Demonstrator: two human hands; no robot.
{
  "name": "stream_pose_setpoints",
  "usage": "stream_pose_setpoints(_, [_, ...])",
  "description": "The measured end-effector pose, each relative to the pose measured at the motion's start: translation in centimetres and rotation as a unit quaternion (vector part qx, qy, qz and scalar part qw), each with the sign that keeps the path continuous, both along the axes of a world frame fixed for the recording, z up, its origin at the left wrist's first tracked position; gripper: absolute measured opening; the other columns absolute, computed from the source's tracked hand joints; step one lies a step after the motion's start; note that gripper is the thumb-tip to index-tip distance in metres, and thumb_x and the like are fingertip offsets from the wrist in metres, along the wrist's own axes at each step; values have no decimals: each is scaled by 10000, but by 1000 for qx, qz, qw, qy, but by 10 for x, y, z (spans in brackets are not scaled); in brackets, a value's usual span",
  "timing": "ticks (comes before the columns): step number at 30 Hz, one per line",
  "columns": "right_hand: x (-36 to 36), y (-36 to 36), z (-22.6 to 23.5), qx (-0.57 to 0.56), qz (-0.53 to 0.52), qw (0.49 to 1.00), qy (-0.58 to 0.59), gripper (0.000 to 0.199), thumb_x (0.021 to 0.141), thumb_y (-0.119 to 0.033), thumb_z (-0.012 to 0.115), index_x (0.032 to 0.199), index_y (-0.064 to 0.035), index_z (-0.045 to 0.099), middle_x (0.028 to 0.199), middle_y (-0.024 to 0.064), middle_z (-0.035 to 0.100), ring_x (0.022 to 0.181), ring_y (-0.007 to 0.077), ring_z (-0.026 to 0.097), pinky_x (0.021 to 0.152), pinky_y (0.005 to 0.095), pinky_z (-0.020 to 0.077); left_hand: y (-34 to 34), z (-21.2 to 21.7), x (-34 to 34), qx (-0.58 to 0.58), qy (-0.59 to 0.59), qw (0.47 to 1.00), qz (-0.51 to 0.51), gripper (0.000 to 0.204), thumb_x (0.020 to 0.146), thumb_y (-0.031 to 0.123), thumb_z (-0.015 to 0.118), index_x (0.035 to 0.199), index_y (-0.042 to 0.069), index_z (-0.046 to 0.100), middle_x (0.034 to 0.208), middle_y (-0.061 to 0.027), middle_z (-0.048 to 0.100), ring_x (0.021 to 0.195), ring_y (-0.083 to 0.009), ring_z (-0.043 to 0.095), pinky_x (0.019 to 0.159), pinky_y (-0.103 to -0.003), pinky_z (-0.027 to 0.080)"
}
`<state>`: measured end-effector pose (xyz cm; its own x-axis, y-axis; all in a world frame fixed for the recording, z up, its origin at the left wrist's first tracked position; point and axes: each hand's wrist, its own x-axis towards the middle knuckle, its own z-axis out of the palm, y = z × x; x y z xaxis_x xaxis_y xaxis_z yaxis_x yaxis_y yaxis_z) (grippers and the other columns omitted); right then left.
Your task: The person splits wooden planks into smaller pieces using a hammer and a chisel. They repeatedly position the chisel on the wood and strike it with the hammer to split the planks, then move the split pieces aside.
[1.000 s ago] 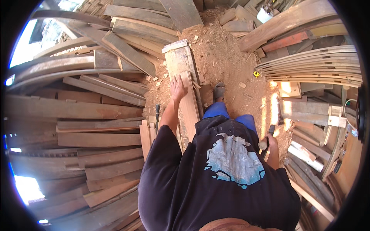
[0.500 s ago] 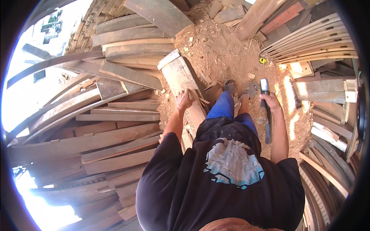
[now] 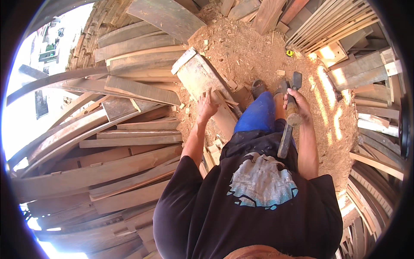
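My left hand (image 3: pixel 208 105) rests on a pale, worn timber bench or beam (image 3: pixel 199 80), its fingers stretched over the top. A loose strip of wood (image 3: pixel 224 114) lies on that surface beside the fingers. In front of my lap, my right hand (image 3: pixel 300 103) is closed round what looks like a chisel (image 3: pixel 293 117), with a broad metal blade and a round wooden handle. A dark, straight bar or tool handle (image 3: pixel 285 141) runs alongside it toward my body, in the same grip. Where these two pieces meet is hidden by the fingers.
Stacked boards (image 3: pixel 129 166) fill the left side. Sawdust and chips cover the floor (image 3: pixel 241 52), where a yellow tape measure (image 3: pixel 289 53) lies. Slotted wooden pieces (image 3: pixel 336 26) lean at the far right. More planks (image 3: pixel 371 77) are piled on the right.
My right hand has turned the tools and brought them slightly left, closer to my body, the wooden handle end now tipped up. My left hand stays on the timber. The view has shifted a little.
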<state>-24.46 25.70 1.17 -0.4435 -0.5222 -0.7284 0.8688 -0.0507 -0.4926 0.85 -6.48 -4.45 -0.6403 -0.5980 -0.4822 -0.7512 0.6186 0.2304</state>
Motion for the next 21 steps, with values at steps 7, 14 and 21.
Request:
stream_pose_setpoints(7, [51,-14,18,5,-1,1000,20,228,904,-218,695,1021,-42,607,855,68,668,705,149,658,612,262,555,124,95,-51,93,422,874,-221,917,697,190,821,1484,89,360,1448,-261,404,1346,-445,376,1142,-542,296])
stream_pose_setpoints(14, [71,-40,37,-108,87,859,492,298,879,-232,719,1071,-11,659,922,65,670,818,141,656,769,273,541,149,175,-70,230,572,717,-324,472,680,86,727,1137,77,610,1253,-178,580,1242,-345,502,1077,-506,360])
stream_pose_setpoints(21, [98,-78,138,-72,35,877,474,283,900,-312,737,892,-42,652,765,37,644,649,112,601,592,269,494,64,178,-56,421,663,615,74,258,870,18,655,1102,105,582,875,-25,719,744,-119,649,685,-264,532])
